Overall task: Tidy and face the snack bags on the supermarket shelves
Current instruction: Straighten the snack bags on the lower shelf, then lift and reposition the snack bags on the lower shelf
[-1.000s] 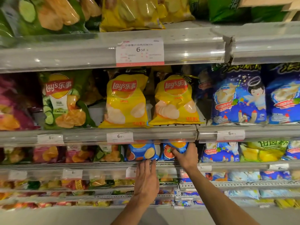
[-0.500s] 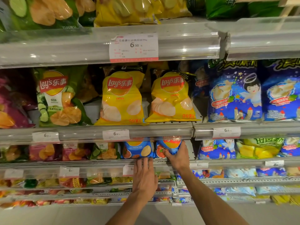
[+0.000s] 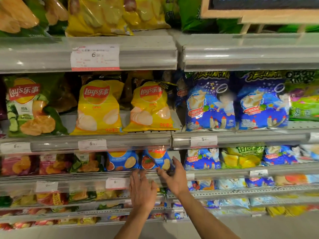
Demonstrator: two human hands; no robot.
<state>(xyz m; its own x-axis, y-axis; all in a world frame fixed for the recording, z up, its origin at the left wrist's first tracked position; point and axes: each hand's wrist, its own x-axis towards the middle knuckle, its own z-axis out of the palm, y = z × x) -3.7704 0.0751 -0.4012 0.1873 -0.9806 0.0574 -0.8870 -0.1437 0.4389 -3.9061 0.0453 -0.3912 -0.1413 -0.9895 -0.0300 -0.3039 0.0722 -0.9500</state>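
"Lay's乐事" – yellow bags

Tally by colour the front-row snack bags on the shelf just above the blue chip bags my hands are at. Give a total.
Green Lay's bag: 1
Yellow Lay's bags and: 2
Dark blue angel-print bags and: 2
Green bag at the right edge, partly cut off: 1
Total: 6
Bags behind the front row are too hidden to count.
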